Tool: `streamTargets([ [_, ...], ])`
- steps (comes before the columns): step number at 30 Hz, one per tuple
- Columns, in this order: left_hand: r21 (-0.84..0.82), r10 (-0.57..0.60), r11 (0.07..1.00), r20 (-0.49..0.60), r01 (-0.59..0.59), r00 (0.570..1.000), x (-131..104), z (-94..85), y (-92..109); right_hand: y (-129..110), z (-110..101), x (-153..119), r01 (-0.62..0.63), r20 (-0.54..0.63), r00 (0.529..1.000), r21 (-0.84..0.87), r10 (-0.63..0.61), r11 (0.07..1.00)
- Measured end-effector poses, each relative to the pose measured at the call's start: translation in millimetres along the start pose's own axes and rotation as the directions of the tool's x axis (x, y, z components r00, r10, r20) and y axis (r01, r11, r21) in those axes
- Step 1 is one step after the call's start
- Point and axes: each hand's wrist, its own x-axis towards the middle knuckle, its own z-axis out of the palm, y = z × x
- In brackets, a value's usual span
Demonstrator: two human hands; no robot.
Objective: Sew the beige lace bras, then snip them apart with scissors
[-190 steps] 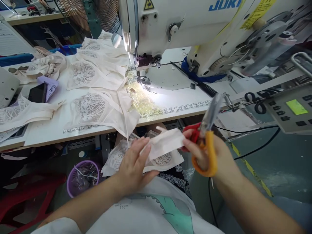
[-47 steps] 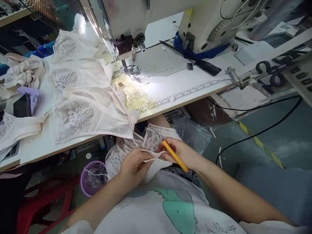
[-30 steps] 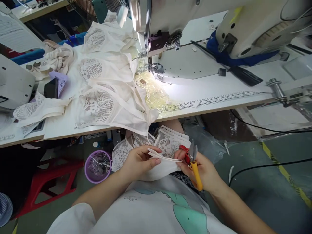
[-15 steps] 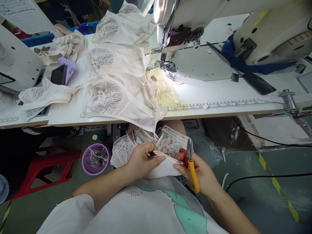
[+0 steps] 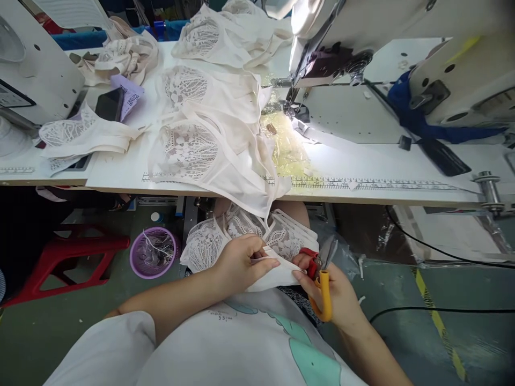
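On my lap lies a white lace bra [image 5: 205, 244], its cups toward the table edge. My left hand [image 5: 245, 262] pinches the bra's plain band between thumb and fingers. A little to the right, my right hand [image 5: 322, 284] grips the same band with thumb and fingertips. Scissors [image 5: 323, 273] with one red and one yellow handle also sit in my right hand, blades pointing up and away from the fabric. Part of the band is hidden behind my fingers.
More white lace bras [image 5: 189, 150] lie across the sewing table [image 5: 386, 161], one strap hanging over its edge. A lit sewing machine [image 5: 322, 64] stands at the right. Below are a purple bin [image 5: 134, 257] with scraps and a red stool [image 5: 88, 252]. A phone [image 5: 109, 104] lies at left.
The camera view has shifted, so the table things appear farther right. Both hands keep their hold on the band, and the scissors have tilted slightly to the right.
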Motion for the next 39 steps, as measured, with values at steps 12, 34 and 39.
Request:
streamTargets([
  [12,-0.317,-0.013,0.948,0.012,0.016,1.000,-0.9,-6.3,-4.0,2.2,4.9,-1.9,0.049,-0.022,0.999,0.054,-0.048,0.997],
  [34,0.507,0.544,0.478,0.470,-0.717,0.695,15.4,-15.4,45.2,-44.5,10.6,4.5,0.019,-0.033,0.999,-0.215,-0.026,0.976],
  [39,0.353,0.278,0.773,0.560,-0.528,0.781,25.0,-12.8,34.0,-43.5,8.0,1.5,-0.040,-0.014,0.999,-0.156,0.038,0.987],
])
